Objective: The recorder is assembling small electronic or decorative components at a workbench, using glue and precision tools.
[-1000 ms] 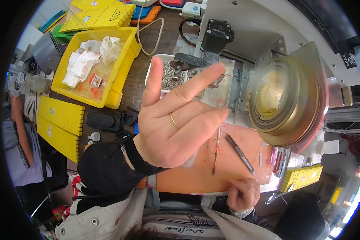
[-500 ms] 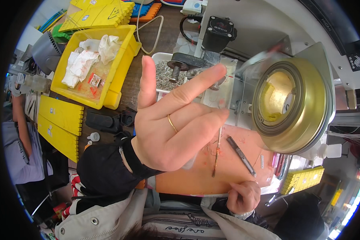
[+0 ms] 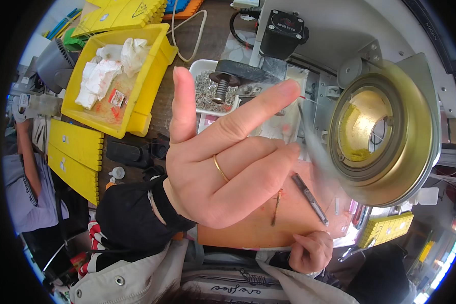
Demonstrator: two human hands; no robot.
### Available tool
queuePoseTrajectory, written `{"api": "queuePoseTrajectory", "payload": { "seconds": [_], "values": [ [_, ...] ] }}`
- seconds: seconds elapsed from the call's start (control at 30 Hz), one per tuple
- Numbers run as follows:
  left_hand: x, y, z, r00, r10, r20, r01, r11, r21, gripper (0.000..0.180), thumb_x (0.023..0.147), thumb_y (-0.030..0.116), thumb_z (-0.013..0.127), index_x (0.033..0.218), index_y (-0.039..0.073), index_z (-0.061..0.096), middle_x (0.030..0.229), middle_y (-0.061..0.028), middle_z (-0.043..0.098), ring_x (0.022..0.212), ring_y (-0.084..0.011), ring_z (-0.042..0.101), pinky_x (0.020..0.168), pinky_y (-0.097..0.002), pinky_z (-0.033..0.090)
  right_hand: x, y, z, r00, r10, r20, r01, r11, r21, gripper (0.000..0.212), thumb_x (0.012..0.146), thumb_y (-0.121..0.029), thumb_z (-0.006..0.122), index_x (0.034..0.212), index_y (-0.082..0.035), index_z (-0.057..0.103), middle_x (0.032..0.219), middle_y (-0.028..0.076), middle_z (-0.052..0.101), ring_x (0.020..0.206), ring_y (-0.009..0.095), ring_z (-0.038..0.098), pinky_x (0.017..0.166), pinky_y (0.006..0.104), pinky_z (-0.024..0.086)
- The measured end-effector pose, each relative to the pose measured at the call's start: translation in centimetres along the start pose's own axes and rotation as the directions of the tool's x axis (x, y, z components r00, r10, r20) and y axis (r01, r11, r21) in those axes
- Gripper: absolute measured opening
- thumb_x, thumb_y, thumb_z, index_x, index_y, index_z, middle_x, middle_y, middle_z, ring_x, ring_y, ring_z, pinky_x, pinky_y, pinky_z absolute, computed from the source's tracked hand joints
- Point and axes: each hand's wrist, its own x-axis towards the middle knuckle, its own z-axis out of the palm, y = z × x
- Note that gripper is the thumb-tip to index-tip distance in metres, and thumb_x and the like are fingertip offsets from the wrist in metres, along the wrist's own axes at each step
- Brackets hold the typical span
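Note:
My left hand (image 3: 228, 162), with a gold ring on one finger, reaches across the middle. Two of its fingers stretch out, while the other two bend with their tips together at the right. The thumb and anything pinched under these tips are hidden. Close to the fingertips stands a brass-coloured ring-shaped drum (image 3: 415, 167) on a machine. My right hand (image 3: 311, 252) is curled at the near edge of an orange-brown board (image 3: 238, 230); what it may hold cannot be seen. Between the hands are a slim dark tool (image 3: 309, 199) with a silvery end and a thin stained stick (image 3: 276, 207).
Behind my left hand, a white tray (image 3: 202, 65) holds many small silvery hooks. A yellow bin (image 3: 154, 96) with crumpled tissues stands at the left, near notched yellow boards (image 3: 73, 172). A black motor block (image 3: 283, 33) and a threaded bolt (image 3: 221, 92) are at the back. Another person's arm (image 3: 28, 157) shows at far left.
A blurred, see-through part has swung from above the drum down to its left side. The view has shifted slightly. My left hand keeps its pose, and my right hand stays curled.

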Motion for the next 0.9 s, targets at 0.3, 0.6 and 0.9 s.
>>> {"api": "queuePoseTrajectory", "payload": {
  "seconds": [0.3, 0.6, 0.9],
  "values": [
    [-0.1, -0.4, 0.6, 1.000, 0.008, 0.008, -0.008, 1.000, 0.020, 0.019, 0.077, 0.002, 0.070, 0.093, 0.011, 0.065, 0.079, 0.0012, 0.069, 0.117, -0.0358, 0.062, 0.115, -0.0655, 0.004, -0.3, 1.5, -0.7, 0.982, -0.115, 0.147, 0.110, 0.993, 0.043, 0.034, 0.060, 0.011, 0.065, 0.088, -0.007, 0.070, 0.059, -0.001, 0.053, 0.052, 0.018, 0.051, 0.053, 0.0294, 0.041],
    [0.3, 0.0, -0.3, 0.999, 0.014, 0.029, -0.014, 1.000, -0.007, 0.020, 0.078, -0.001, 0.068, 0.093, 0.011, 0.066, 0.081, -0.0007, 0.069, 0.119, -0.0350, 0.061, 0.115, -0.0630, 0.010, -0.2, 0.0, 0.2, 0.998, -0.067, -0.013, 0.067, 0.998, -0.018, 0.030, 0.062, 0.009, 0.064, 0.087, -0.006, 0.069, 0.058, -0.002, 0.054, 0.046, 0.016, 0.051, 0.048, 0.0282, 0.039],
    [0.7, 0.1, 0.5, 0.998, 0.063, -0.023, -0.062, 0.998, 0.024, 0.015, 0.088, -0.001, 0.059, 0.095, 0.009, 0.066, 0.082, -0.0046, 0.070, 0.124, -0.0340, 0.057, 0.115, -0.0588, 0.014, -0.1, 0.1, -0.2, 0.991, -0.096, -0.098, 0.094, 0.995, -0.022, 0.032, 0.064, 0.007, 0.067, 0.094, -0.003, 0.067, 0.059, -0.001, 0.056, 0.050, 0.016, 0.055, 0.053, 0.0282, 0.041]
  ]
}}
